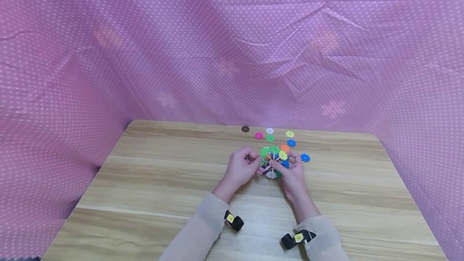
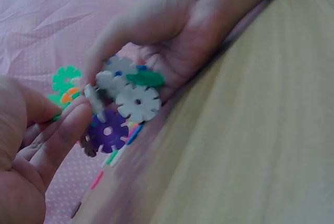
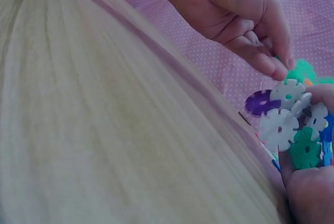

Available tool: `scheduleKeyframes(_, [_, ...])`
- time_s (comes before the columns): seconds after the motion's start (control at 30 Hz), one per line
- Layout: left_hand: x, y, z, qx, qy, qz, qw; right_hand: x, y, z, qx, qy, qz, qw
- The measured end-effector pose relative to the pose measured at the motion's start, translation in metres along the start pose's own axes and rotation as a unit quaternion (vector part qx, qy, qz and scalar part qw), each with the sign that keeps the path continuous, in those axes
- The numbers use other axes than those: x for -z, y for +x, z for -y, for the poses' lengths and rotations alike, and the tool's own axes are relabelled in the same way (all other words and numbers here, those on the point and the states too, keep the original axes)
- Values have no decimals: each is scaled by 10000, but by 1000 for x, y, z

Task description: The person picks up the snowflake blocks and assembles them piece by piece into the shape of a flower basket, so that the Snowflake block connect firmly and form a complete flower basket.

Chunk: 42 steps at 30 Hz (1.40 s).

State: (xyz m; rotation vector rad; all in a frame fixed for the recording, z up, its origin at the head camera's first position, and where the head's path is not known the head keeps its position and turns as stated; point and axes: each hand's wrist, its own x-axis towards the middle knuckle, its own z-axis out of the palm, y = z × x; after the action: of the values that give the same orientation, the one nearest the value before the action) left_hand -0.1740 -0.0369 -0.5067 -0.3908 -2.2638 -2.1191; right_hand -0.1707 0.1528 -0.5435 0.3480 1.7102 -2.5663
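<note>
Notched plastic discs, shaped like flowers, are slotted together into a rounded cluster (image 1: 272, 174). My right hand (image 1: 294, 178) grips this cluster above the table, thumb on the near side. At its left side, my left hand (image 1: 241, 167) pinches the edge of a green disc between thumb and forefinger; whether that disc is joined to the cluster is hard to tell. In the left wrist view, a purple disc (image 2: 108, 131) and a white disc (image 2: 138, 103) face the camera. A dark green disc (image 3: 306, 149) sits by the right fingers in the right wrist view.
Loose discs lie beyond the hands on the wooden table (image 1: 152, 180): brown (image 1: 245, 129), pink (image 1: 259, 135), white (image 1: 270, 131), green (image 1: 270, 137), yellow (image 1: 290, 134), and blue (image 1: 305, 158) among them. A pink dotted cloth (image 1: 181, 51) hangs around the table's back and sides.
</note>
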Motion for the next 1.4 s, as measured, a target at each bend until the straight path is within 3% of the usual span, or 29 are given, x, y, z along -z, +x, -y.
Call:
scheduleKeyframes(0.23, [1, 0, 1, 28, 304, -34, 9995, 0, -1, 1, -141, -62, 78, 9999])
scheduleKeyframes(0.53, [4, 3, -1, -260, 958, -154, 9949, -4, -1, 4, -17, 178, 165, 9997])
scheduleKeyframes(0.77, [7, 4, -1, -467, 1246, -47, 9911, -2, 1, 4, -55, -86, 85, 9999])
scheduleKeyframes(0.93, [20, 12, 0, -167, 1407, 124, 9898, -4, 1, 1, -69, 6, 4, 10000])
scheduleKeyframes(1.03, [33, 28, 2, 146, 1606, -60, 9869, -4, 1, 1, -100, 26, -3, 9999])
scheduleKeyframes(1.2, [55, 64, 12, 304, 2549, -361, 9658, -2, 1, 1, -172, 62, -4, 9998])
scheduleKeyframes(1.3, [63, 81, 19, 221, 3316, -148, 9430, -1, 0, 2, -211, 129, 11, 9997])
scheduleKeyframes(1.4, [67, 92, 26, 301, 4079, 159, 9124, -1, -1, 3, -225, 166, 19, 9996])
